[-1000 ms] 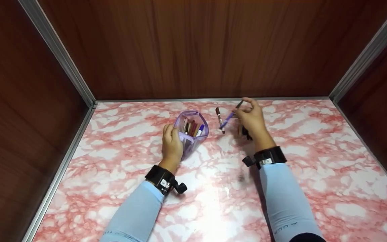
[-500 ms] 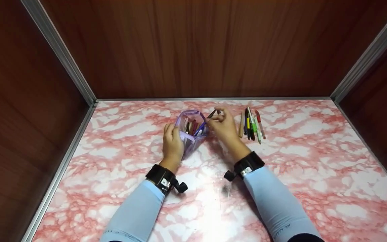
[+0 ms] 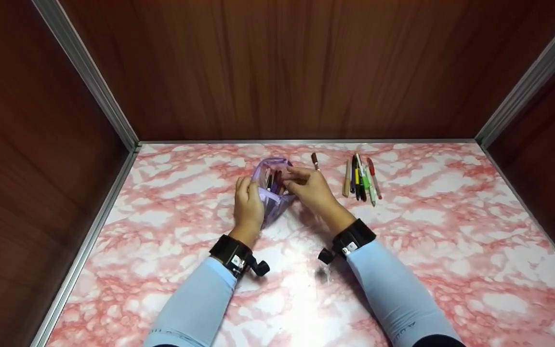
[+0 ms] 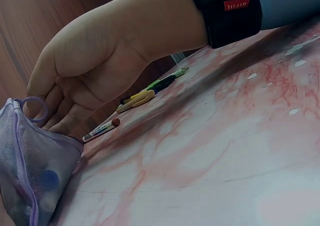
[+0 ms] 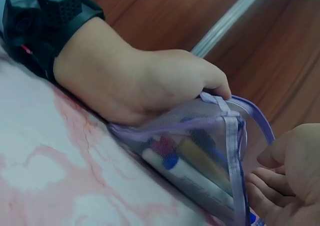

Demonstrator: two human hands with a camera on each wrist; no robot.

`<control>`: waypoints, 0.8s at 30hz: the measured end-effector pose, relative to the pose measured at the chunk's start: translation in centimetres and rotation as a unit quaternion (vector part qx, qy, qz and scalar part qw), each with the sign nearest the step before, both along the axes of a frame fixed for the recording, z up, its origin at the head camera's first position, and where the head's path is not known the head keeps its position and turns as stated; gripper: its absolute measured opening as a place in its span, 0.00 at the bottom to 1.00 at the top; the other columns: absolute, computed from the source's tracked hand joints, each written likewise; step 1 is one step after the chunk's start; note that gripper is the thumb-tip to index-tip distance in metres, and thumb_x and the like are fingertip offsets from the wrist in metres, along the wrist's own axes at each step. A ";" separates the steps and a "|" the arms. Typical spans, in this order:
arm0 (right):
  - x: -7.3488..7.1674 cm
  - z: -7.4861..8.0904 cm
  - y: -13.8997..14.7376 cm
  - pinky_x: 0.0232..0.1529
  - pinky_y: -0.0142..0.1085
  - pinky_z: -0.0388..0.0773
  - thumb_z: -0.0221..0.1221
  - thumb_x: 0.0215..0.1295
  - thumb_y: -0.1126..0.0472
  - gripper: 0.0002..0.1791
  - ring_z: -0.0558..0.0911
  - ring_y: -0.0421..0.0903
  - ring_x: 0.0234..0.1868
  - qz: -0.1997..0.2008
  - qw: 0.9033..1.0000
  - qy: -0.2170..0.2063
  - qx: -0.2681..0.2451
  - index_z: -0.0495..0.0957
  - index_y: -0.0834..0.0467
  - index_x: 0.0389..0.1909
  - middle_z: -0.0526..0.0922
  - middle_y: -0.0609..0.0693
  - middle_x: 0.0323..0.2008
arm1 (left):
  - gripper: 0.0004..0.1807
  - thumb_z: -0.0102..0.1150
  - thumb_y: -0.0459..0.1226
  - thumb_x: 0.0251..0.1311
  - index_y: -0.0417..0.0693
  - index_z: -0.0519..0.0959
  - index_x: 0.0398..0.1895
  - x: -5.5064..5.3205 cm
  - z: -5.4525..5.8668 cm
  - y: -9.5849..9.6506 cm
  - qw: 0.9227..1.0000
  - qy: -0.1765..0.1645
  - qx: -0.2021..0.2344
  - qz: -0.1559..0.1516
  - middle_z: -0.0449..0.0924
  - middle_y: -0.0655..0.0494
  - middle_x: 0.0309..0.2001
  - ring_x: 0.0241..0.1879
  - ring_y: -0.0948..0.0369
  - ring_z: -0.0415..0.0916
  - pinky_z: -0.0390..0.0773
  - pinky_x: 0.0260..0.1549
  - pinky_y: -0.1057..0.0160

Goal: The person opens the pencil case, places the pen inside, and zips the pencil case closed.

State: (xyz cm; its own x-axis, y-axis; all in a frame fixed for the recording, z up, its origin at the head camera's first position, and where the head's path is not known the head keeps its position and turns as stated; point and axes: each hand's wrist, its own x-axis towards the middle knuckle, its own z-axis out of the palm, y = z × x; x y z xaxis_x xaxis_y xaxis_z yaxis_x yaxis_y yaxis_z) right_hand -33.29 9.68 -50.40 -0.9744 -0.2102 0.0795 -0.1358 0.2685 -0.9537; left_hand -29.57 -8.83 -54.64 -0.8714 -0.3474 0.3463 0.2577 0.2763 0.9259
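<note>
A purple mesh pencil pouch (image 3: 271, 206) stands tilted with its mouth up, several pens and markers inside. My left hand (image 3: 248, 205) grips its left side, the thumb at the rim in the right wrist view. My right hand (image 3: 317, 193) reaches over the mouth from the right, its fingers (image 3: 297, 172) relaxed and dipping in at the rim; no pen shows between them. Through the mesh I see a white marker (image 5: 197, 182) with a blue end. Just beyond my right hand lies a marker with a brown cap (image 3: 314, 159), partly hidden by that hand.
To the right, several pens (image 3: 360, 180) lie side by side, among them a red pen (image 3: 373, 171) and a tan pen (image 3: 347, 180). A brown wood panel (image 3: 277, 72) closes off the back of the marbled table (image 3: 451, 250), with more panels at both sides.
My right hand has carried a purple pen from the right to the pouch, and the pen has gone down inside. The left hand has kept its grip on the pouch.
</note>
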 end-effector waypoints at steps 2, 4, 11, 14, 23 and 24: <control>0.0 0.2 0.4 0.62 0.36 0.88 0.67 0.76 0.68 0.25 0.91 0.55 0.62 -0.012 1.000 -0.004 0.010 0.82 0.67 0.72 0.93 0.61 0.60 | 0.14 0.47 0.36 0.81 0.37 0.79 0.42 0.0 0.0 0.0 1.000 0.007 -0.002 0.001 0.75 0.43 0.48 0.49 0.52 0.74 0.77 0.53 0.56; -0.2 0.5 0.9 0.61 0.38 0.89 0.68 0.76 0.67 0.21 0.91 0.55 0.60 -0.030 0.999 -0.007 0.025 0.86 0.65 0.67 0.93 0.61 0.60 | 0.13 0.47 0.36 0.80 0.36 0.79 0.40 0.0 0.0 0.0 1.000 0.012 -0.005 0.002 0.75 0.42 0.47 0.48 0.52 0.74 0.77 0.53 0.55; -1.5 1.4 3.7 0.55 0.49 0.91 0.64 0.77 0.68 0.15 0.91 0.58 0.53 -0.067 0.997 -0.028 0.022 0.88 0.66 0.60 0.92 0.64 0.57 | 0.13 0.47 0.36 0.79 0.36 0.79 0.40 -0.1 0.0 0.1 1.000 0.016 -0.008 0.005 0.75 0.42 0.47 0.49 0.51 0.74 0.77 0.55 0.54; -2.0 1.7 5.3 0.50 0.38 0.90 0.63 0.77 0.68 0.16 0.89 0.47 0.47 -0.076 0.997 -0.011 0.021 0.88 0.68 0.60 0.92 0.66 0.56 | 0.14 0.47 0.36 0.80 0.37 0.79 0.41 -0.1 0.0 0.1 1.000 0.010 -0.006 0.005 0.76 0.42 0.48 0.49 0.51 0.74 0.77 0.55 0.54; -2.8 3.0 10.7 0.37 0.30 0.83 0.63 0.79 0.62 0.16 0.85 0.37 0.33 -0.144 0.983 0.024 0.113 0.90 0.62 0.61 0.92 0.62 0.55 | 0.13 0.46 0.36 0.80 0.38 0.80 0.41 -0.1 0.0 0.1 1.000 0.006 -0.001 0.005 0.75 0.44 0.47 0.47 0.55 0.73 0.77 0.51 0.58; -2.9 3.2 11.3 0.40 0.33 0.84 0.63 0.79 0.62 0.16 0.86 0.40 0.35 -0.152 0.980 0.029 0.126 0.90 0.61 0.61 0.92 0.63 0.55 | 0.13 0.46 0.36 0.80 0.38 0.79 0.41 -0.1 -0.1 0.0 1.000 0.006 0.000 0.006 0.75 0.44 0.47 0.46 0.55 0.73 0.77 0.50 0.59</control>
State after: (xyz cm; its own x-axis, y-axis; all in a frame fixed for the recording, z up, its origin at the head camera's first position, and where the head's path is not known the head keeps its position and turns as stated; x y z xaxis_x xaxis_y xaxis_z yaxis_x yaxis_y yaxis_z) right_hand -36.17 20.98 -47.23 -0.9904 0.0689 0.1198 -0.0652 0.5316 -0.8445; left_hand -29.62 -8.80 -54.69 -0.8626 -0.3580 0.3574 0.2662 0.2794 0.9225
